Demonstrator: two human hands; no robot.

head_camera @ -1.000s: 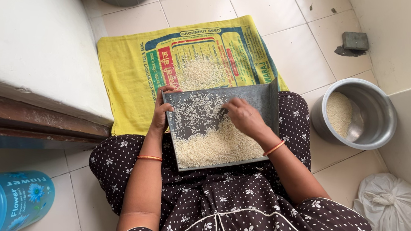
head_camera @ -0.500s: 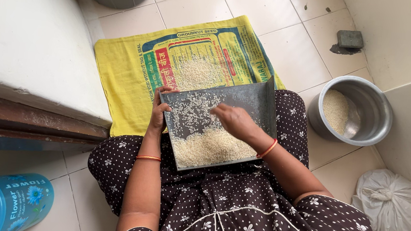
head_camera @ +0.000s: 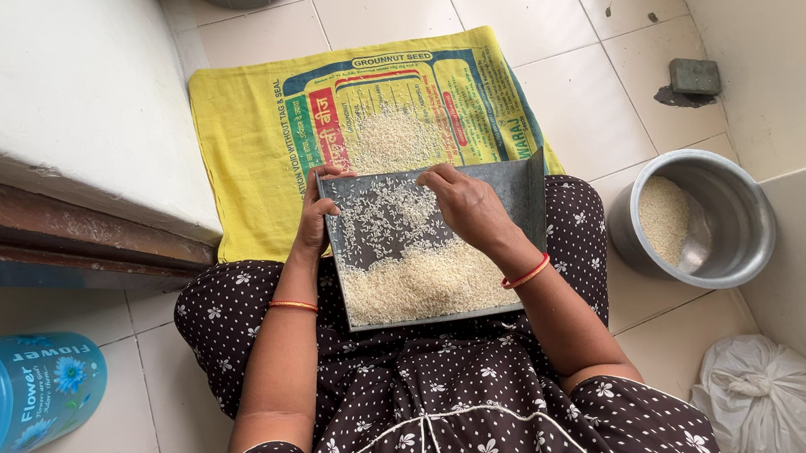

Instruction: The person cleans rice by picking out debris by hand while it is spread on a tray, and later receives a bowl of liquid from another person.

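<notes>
A grey metal tray [head_camera: 525, 184] rests on my lap, with white rice [head_camera: 417, 282] heaped at its near end and thinly scattered at its far end. My left hand [head_camera: 313, 216] grips the tray's left rim. My right hand [head_camera: 469, 205] lies palm down on the scattered grains near the tray's far edge, fingers together and touching the rice. Beyond the tray a yellow printed sack [head_camera: 235, 132] is spread flat on the tiled floor, and a small pile of rice [head_camera: 394, 140] lies on it.
A steel pot [head_camera: 738, 224] holding rice stands on the floor at my right. A tied white bag [head_camera: 779, 411] lies at the lower right. A blue plastic jar [head_camera: 3, 390] lies at the lower left. A white ledge [head_camera: 53, 75] fills the left side.
My right hand has slid left and away across the tray, from its right side to the middle of the far end. My left hand stays on the rim.
</notes>
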